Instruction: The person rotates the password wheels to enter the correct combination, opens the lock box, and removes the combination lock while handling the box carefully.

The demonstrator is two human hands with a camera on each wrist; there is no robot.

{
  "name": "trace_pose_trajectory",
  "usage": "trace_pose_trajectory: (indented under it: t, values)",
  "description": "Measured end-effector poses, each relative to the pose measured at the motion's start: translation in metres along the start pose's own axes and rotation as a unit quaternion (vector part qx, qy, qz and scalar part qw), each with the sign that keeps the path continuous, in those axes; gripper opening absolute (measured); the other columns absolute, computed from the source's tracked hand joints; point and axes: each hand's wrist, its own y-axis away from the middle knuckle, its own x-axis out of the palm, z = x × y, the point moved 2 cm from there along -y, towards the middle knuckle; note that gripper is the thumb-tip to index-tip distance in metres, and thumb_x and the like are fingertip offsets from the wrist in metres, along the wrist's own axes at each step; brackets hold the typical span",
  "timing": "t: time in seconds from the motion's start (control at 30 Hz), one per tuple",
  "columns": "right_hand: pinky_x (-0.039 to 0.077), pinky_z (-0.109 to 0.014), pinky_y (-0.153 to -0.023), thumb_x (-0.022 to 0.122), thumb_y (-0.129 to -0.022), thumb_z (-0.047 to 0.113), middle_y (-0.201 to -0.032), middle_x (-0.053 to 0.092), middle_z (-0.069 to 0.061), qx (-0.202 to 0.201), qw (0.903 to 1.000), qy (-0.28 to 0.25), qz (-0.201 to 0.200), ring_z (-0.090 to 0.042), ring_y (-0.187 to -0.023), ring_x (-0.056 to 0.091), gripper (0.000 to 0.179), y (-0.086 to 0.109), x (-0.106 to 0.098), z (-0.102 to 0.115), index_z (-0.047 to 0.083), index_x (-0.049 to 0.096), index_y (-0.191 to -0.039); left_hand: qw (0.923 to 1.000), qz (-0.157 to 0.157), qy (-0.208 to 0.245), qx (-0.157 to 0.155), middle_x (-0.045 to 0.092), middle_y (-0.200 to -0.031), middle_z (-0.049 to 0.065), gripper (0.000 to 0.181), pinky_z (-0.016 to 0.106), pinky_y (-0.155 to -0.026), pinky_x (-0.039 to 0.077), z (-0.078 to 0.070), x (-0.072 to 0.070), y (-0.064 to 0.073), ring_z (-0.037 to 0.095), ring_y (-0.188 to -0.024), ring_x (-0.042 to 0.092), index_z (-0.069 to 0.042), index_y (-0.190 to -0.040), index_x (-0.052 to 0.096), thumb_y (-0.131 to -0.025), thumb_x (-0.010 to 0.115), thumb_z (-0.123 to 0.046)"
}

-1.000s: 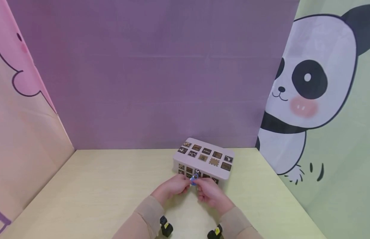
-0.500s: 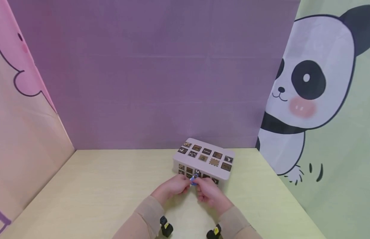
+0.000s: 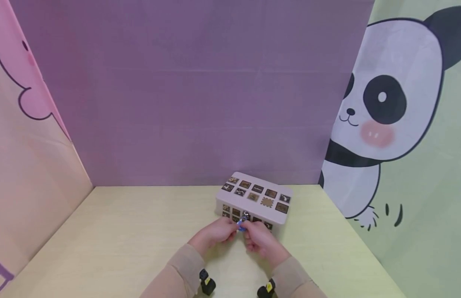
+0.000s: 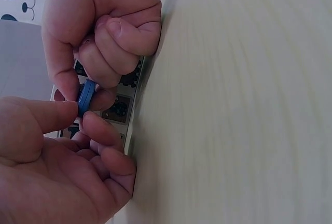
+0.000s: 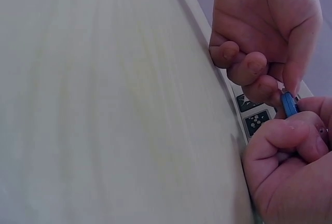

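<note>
a purple backdrop (image 3: 200, 91) stands behind the pale table (image 3: 133, 231).

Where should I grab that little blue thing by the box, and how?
I'd pinch the blue thing by its edges, thumb against fingertip, coming from the front. It's small and thin, too little for a whole hand, and the box stands right behind it. The left hand and right hand pinch it from opposite sides.

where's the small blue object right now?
Head view, lower part, just right of centre: the small blue object is pinched by the left hand and right hand, at the front of the patterned box.
</note>
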Motion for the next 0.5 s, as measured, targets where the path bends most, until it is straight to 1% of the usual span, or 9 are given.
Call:
trace_pose_trajectory:
  t: [0.27, 0.5]
  values:
    - [0.032, -0.022, -0.047, 0.058, -0.1, 0.022, -0.057, 0.038, 0.007, -0.004, 1.0, 0.001, 0.001, -0.008, -0.049, 0.033, 0.02, 0.0011, -0.0018, -0.0008, 0.003, 0.06, -0.094, 0.9997, -0.013, 0.015, -0.012, 0.049, -0.062, 0.004, 0.028, 0.023, -0.048, 0.031, 0.0011, 0.0003, 0.0004, 0.011, -0.051, 0.038, 0.003, -0.074, 0.058, -0.098, 0.054, -0.011]
    - [0.033, -0.023, -0.049, 0.059, -0.1, 0.023, -0.057, 0.038, 0.007, -0.007, 1.0, 0.0, 0.004, -0.008, -0.049, 0.033, 0.021, 0.0003, -0.0043, -0.002, 0.003, 0.061, -0.093, 0.9997, -0.013, 0.015, -0.017, 0.05, -0.062, 0.003, 0.029, 0.023, -0.049, 0.032, 0.001, -0.0004, 0.0006, 0.011, -0.051, 0.038, 0.003, -0.074, 0.059, -0.098, 0.057, -0.012]
